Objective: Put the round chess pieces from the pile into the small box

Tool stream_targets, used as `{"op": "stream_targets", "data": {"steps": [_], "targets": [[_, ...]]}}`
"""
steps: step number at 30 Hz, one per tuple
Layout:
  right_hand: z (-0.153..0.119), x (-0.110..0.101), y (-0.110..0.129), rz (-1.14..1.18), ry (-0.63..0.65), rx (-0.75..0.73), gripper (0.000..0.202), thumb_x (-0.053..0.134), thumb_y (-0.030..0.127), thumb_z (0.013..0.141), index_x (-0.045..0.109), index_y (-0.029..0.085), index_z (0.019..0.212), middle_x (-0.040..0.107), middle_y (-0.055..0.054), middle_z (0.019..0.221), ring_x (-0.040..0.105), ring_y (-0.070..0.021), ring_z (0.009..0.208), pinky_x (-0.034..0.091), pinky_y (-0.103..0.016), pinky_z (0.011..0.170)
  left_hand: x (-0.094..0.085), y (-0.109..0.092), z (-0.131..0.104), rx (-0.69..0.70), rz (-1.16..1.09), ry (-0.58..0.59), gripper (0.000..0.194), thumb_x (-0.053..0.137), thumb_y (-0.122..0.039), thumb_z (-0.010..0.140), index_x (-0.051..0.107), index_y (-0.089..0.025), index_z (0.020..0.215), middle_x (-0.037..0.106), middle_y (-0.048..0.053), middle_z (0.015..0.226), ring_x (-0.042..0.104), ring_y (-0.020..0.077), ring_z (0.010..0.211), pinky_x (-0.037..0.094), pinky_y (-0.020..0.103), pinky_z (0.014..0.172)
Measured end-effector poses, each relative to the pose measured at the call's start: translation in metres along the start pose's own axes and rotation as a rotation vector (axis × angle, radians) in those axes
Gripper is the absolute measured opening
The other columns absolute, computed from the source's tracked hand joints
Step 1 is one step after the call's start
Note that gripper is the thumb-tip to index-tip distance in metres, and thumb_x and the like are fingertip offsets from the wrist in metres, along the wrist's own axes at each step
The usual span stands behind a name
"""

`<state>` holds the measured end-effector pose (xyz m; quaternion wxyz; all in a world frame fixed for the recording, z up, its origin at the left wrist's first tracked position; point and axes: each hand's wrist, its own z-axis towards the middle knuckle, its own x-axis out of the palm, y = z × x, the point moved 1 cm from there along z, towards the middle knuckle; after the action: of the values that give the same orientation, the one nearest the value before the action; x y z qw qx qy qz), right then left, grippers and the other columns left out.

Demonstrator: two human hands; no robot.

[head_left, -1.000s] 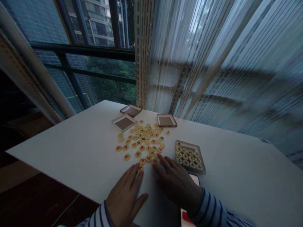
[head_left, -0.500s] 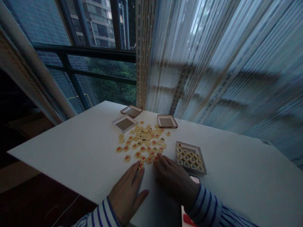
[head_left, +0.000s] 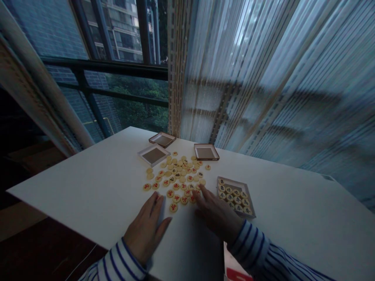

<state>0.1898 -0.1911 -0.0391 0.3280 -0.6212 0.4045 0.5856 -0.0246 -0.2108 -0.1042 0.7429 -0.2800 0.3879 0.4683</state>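
Observation:
Round xiangqi pieces (head_left: 176,186) lie scattered over the white table, some showing red or black characters, others blank sides. My left hand (head_left: 145,226) rests at the near left edge of the spread, thumb apart, its fingertips over one piece that is mostly hidden. On the right, my right hand (head_left: 215,212) reaches across the near right pieces with fingers stretched out, the fingertips touching or just above red-character ones. Beside it stands a shallow open box (head_left: 249,191) with rows of black-character pieces and a bare patch at its back.
Farther back lie a pale shallow tray (head_left: 154,155), a brown-edged tray (head_left: 162,139) and another brown-edged tray (head_left: 206,152). Under my right forearm is a red and white object (head_left: 234,269), partly hidden. A string curtain (head_left: 234,78) hangs behind the white table (head_left: 88,183).
My left hand has moved left, off one red piece and onto another farther left. My right hand has shifted slightly right, with its fingers straighter. The view has tilted a little.

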Motion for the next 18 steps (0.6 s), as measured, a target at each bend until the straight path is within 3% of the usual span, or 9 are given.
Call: {"op": "stream_targets", "data": {"steps": [6, 11, 16, 18], "targets": [[0.007, 0.002, 0.0, -0.022, 0.027, -0.01, 0.05, 0.034, 0.01, 0.084, 0.035, 0.013, 0.135, 0.032, -0.022, 0.141, 0.05, -0.0284, 0.118, 0.052, -0.035, 0.081, 0.003, -0.004, 0.001, 0.006, -0.041, 0.054, 0.049, 0.039, -0.042, 0.087, 0.048, -0.01, 0.123, 0.056, 0.022, 0.123, 0.056, 0.0281, 0.111, 0.052, 0.039, 0.087], [0.005, 0.002, -0.006, 0.046, -0.002, -0.041, 0.052, 0.041, 0.015, 0.082, 0.036, 0.011, 0.134, 0.035, -0.022, 0.139, 0.05, -0.0281, 0.117, 0.048, -0.037, 0.088, 0.002, 0.002, 0.003, 0.001, -0.129, 0.063, 0.052, 0.042, -0.044, 0.086, 0.048, -0.011, 0.125, 0.054, 0.02, 0.126, 0.055, 0.0283, 0.112, 0.051, 0.04, 0.089], [0.004, -0.013, -0.013, 0.023, -0.084, -0.054, 0.041, 0.041, 0.023, 0.086, 0.046, 0.012, 0.125, 0.048, -0.019, 0.128, 0.055, -0.0273, 0.108, 0.047, -0.04, 0.086, -0.006, 0.024, 0.022, -0.036, -0.143, 0.014, 0.051, 0.04, -0.048, 0.085, 0.053, -0.011, 0.119, 0.058, 0.018, 0.122, 0.054, 0.0294, 0.114, 0.047, 0.045, 0.092], [0.008, -0.022, -0.016, 0.009, -0.095, -0.073, 0.037, 0.042, 0.025, 0.087, 0.049, 0.014, 0.121, 0.054, -0.016, 0.122, 0.057, -0.0264, 0.104, 0.047, -0.04, 0.085, -0.008, 0.039, 0.037, -0.083, -0.148, 0.05, 0.052, 0.041, -0.049, 0.084, 0.056, -0.01, 0.116, 0.059, 0.019, 0.121, 0.055, 0.0289, 0.112, 0.046, 0.044, 0.094]]}}
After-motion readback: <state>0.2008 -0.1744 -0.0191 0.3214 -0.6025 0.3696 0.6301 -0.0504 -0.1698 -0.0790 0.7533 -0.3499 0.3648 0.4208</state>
